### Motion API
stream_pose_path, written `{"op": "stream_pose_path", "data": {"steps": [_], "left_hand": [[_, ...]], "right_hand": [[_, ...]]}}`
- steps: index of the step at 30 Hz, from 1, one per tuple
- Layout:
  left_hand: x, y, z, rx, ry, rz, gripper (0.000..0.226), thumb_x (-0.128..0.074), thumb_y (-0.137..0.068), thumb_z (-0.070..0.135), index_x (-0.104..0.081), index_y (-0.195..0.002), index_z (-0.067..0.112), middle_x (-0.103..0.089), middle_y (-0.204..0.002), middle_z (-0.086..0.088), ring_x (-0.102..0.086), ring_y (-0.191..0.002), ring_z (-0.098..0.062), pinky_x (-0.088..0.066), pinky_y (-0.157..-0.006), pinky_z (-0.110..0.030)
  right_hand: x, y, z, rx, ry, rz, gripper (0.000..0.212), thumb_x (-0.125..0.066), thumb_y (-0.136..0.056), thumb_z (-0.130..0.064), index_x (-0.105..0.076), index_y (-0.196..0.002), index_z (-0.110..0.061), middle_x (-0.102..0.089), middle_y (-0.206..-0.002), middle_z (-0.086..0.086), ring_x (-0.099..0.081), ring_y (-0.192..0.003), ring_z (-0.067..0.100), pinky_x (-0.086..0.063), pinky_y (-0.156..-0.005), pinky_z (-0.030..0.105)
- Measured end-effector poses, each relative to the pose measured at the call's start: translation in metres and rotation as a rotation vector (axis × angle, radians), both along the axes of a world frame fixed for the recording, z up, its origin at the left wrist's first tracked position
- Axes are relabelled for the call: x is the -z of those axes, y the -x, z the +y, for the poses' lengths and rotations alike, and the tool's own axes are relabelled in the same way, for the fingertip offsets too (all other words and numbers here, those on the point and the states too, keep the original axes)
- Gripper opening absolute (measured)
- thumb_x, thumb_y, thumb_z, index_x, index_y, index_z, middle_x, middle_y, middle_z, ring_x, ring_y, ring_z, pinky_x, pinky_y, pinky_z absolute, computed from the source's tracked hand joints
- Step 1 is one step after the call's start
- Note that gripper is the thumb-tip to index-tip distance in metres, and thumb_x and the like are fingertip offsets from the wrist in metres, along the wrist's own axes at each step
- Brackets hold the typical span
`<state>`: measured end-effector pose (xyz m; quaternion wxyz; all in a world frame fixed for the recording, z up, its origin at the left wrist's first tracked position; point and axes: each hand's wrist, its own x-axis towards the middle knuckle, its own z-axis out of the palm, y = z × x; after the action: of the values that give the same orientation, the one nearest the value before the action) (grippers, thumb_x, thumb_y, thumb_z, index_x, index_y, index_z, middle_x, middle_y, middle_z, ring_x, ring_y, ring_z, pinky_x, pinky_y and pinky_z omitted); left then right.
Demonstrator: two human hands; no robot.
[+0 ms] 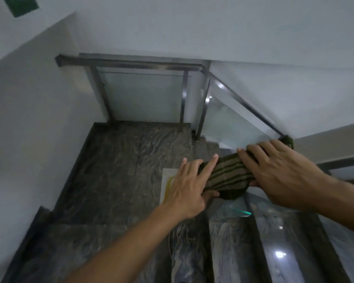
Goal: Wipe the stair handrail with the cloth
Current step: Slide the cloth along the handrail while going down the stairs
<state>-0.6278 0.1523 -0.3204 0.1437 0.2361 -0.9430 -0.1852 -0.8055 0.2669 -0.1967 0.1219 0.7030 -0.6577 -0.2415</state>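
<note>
Your two hands hold the cloth point(227, 176) draped over the rail point(251, 111): the left hand point(189, 186) pinches its near end, fingers half spread; the right hand point(278, 170) presses flat on top. The rail's long axis runs down and away, beyond the right hand.

the handrail point(243, 103) is brushed metal with a dull sheen, running toward 2 o'clock; the cloth point(227, 174) wrapped on it is soft ribbed knit, olive with dark stripes, matt; glass panels point(143, 94) at 12 o'clock look frosted and smooth; the stair treads point(114, 176) are veined, polished dark stone; the walls point(29, 109) are matt painted plaster.
</note>
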Motion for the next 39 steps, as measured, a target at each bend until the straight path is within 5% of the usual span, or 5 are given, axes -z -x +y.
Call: {"op": "stream_pose_path", "data": {"steps": [10, 14, 21, 31, 39], "left_hand": [[0.035, -0.028, -0.043, 0.313, -0.096, 0.084, 0.083, -0.026, -0.084, 0.063, 0.024, -0.144, 0.034, -0.019, -0.145, -0.004, -0.020, -0.135, -0.024, -0.015, -0.118, -0.050], [0.035, -0.026, -0.064, 0.502, -0.116, 0.087, 0.089, -0.027, -0.083, 0.068, 0.025, -0.145, 0.030, 0.009, -0.159, -0.001, 0.011, -0.147, -0.019, -0.005, -0.120, -0.049], [0.038, -0.013, -0.096, 0.783, -0.131, 0.105, 0.095, -0.024, -0.080, 0.076, 0.030, -0.143, 0.029, 0.036, -0.153, 0.010, 0.027, -0.142, -0.007, -0.001, -0.121, -0.045], [0.036, 0.000, -0.129, 1.177, -0.183, 0.122, 0.082, -0.035, -0.093, 0.050, 0.020, -0.147, 0.022, 0.033, -0.154, 0.011, 0.023, -0.144, -0.008, 0.004, -0.120, -0.050], [0.044, 0.017, -0.140, 1.352, -0.131, 0.183, 0.093, -0.041, -0.089, 0.056, 0.014, -0.147, 0.008, 0.028, -0.156, -0.009, 0.020, -0.146, -0.024, 0.003, -0.120, -0.049]], "right_hand": [[0.042, -0.062, 0.005, 0.385, 0.244, 0.044, 0.066, -0.050, -0.085, -0.042, -0.032, -0.144, -0.016, -0.036, -0.149, 0.020, -0.028, -0.140, 0.036, -0.022, -0.114, 0.055], [0.046, -0.082, 0.009, 0.574, 0.285, 0.015, 0.063, -0.013, -0.095, -0.050, -0.023, -0.147, -0.016, -0.030, -0.152, 0.015, -0.020, -0.143, 0.031, -0.016, -0.116, 0.050], [0.044, -0.092, -0.001, 0.685, 0.245, 0.067, 0.067, -0.039, -0.090, -0.037, -0.014, -0.150, -0.018, -0.019, -0.157, 0.013, -0.009, -0.144, 0.029, -0.003, -0.115, 0.052], [0.060, -0.096, -0.005, 0.814, 0.268, 0.134, 0.084, -0.054, -0.089, -0.031, 0.003, -0.151, -0.026, 0.001, -0.158, 0.007, 0.004, -0.145, 0.025, 0.005, -0.115, 0.055], [0.070, -0.128, -0.022, 0.983, 0.373, 0.076, 0.071, -0.037, -0.093, -0.018, 0.005, -0.150, -0.024, 0.004, -0.159, 0.006, 0.008, -0.145, 0.026, 0.002, -0.117, 0.055]]}}
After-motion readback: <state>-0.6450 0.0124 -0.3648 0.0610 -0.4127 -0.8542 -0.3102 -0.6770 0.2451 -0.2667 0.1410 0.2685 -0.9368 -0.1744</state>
